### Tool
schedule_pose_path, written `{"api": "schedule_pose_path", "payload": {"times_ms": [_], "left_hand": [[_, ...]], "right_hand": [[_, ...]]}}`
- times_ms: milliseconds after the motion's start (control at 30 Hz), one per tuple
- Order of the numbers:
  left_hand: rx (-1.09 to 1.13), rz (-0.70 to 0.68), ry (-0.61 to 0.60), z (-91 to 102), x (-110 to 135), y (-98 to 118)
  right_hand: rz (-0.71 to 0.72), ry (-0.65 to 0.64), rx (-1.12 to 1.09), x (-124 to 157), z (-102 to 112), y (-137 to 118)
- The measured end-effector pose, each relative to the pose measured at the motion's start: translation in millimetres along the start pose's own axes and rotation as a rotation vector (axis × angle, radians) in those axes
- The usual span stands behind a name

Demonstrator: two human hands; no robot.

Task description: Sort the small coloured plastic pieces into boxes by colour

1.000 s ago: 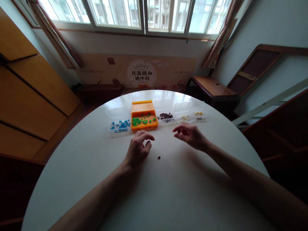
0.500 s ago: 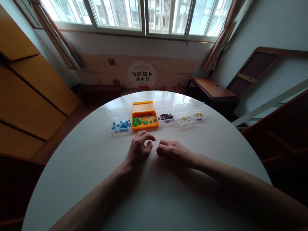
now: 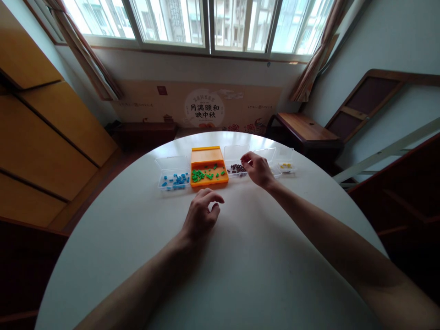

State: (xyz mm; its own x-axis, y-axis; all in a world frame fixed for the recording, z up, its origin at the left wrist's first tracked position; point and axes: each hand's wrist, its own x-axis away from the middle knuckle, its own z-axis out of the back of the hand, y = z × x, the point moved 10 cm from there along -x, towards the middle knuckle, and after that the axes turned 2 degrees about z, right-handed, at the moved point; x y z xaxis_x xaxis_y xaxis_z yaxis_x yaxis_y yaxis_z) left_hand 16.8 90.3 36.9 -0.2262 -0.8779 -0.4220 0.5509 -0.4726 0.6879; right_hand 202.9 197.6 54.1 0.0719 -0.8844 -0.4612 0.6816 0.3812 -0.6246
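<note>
Brown pieces (image 3: pixel 235 169) just beside the right grip (image 3: pixel 258 169)

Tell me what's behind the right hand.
Behind the right hand, parts of two clear boxes show: the left box holds brown pieces; the right box is partly covered, its contents mostly hidden.

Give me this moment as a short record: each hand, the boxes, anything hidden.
left hand: near side of the orange box, loosely curled, nothing seen held
right hand: at the dark pieces; touch and grip unclear
orange box: lid open, green pieces inside
clear boxes: blue pieces left of orange box; dark, then yellow pieces right
hidden: another clear box, mostly behind right hand
</note>
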Motion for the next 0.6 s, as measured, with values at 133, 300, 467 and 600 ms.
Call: {"api": "schedule_pose_path", "payload": {"times_ms": [133, 300, 467, 600], "left_hand": [[0.005, 0.0, -0.004, -0.6, 0, -1], [-0.001, 0.003, -0.009, -2.4, -1, 0], [-0.004, -0.007, 0.012, 1.5, -3, 2], [-0.003, 0.005, 0.031, 3.8, -3, 3]], "right_hand": [[0.005, 0.014, -0.023, 6, 0, 3], [0.05, -0.017, -0.071, 33, 7, -5], [0.147, -0.113, -0.09, 68, 12, -12], [0.167, -0.114, -0.084, 85, 14, -10]]}}
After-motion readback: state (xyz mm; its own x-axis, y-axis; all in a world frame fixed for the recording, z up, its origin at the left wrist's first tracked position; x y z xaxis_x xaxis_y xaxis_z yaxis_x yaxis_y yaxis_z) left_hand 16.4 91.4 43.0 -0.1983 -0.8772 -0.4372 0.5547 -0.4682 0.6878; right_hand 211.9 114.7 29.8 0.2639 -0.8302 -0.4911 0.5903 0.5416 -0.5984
